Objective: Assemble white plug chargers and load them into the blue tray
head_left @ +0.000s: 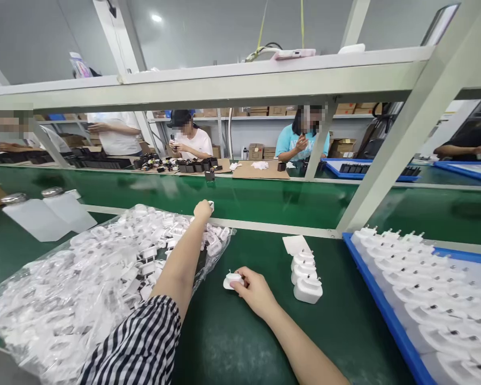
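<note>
My right hand (256, 291) pinches a white plug adapter (233, 280), its pins pointing up, just above the green tabletop (232, 342). My left hand (202, 209) reaches out over the far edge of the table, by the green conveyor belt (256, 200). Its fingers are closed on a small white piece (211, 206), mostly hidden behind the hand. Under my left forearm lies a clear plastic bag (76, 283) full of loose white plug parts. Right of my right hand stands a short row of white adapters (307, 283), with a white flat piece (296, 245) behind it.
On the right a blue tray (388, 321) holds rows of white adapters with pins up. Two white bottles with metal caps (44, 219) stand at the left. A slanted white post (396, 139) rises behind the tray. Across the belt, several co-workers (190, 139) handle black parts.
</note>
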Available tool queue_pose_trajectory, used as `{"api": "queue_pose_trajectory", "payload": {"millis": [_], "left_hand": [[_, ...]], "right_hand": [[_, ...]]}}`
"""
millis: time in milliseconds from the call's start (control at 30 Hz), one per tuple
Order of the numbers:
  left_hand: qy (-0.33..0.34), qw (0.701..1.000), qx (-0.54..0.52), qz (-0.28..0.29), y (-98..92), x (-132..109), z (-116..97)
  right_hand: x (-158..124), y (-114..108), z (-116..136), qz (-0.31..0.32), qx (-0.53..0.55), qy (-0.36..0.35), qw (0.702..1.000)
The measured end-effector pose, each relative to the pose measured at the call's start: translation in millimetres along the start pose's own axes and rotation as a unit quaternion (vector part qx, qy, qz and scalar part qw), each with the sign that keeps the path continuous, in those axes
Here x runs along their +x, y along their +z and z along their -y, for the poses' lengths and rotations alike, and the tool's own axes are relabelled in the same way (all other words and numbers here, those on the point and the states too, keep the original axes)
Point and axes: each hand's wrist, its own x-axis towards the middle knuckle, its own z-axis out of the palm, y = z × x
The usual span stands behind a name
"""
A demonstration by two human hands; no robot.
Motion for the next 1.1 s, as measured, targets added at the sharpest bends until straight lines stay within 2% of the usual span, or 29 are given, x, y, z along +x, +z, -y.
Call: {"api": "queue_pose_trajectory", "payload": {"millis": [67,133,300,400,467,533,633,767,967,1100], "left_hand": [[0.044,0.999,-0.008,0.002,-1.7,-9.6,-7.7],[0.102,0.994,-0.026,0.009,-2.6,-26.8,-17.7],[0.207,0.973,-0.088,0.061,0.9,-93.4,-39.9],[0.261,0.947,-0.144,0.119,7.9,-138.3,-38.1],[0.278,0.931,-0.179,0.157,13.5,-161.5,-30.2],[0.262,0.921,-0.22,0.185,18.7,-175.6,-20.4],[0.23,0.903,-0.298,0.207,23.9,-182.1,-9.3],[0.222,0.893,-0.342,0.193,27.2,-182.0,-6.3],[0.225,0.888,-0.356,0.185,29.6,-184.1,-7.9],[0.24,0.906,-0.304,0.168,27.3,-186.1,-7.4]], "right_hand": [[1.9,1.1,-0.5,0.002,0.011,0.004,1.0],[3.7,-1.1,-0.1,-0.025,0.04,0.003,0.999],[5.2,-24.4,0.2,-0.197,0.091,0.004,0.976],[2.9,-38.5,-0.8,-0.25,0.091,0.003,0.964],[0.9,-42.3,-0.6,-0.253,0.085,-0.004,0.964],[-0.8,-41.9,1.2,-0.238,0.075,-0.012,0.968],[-1.9,-38.6,6.2,-0.204,0.022,-0.022,0.978],[-1.4,-37.1,11.1,-0.16,-0.108,-0.025,0.981],[-0.5,-39.4,10.8,-0.135,-0.185,-0.048,0.972],[-0.9,-41.5,16.6,-0.114,-0.23,-0.039,0.966]]}}
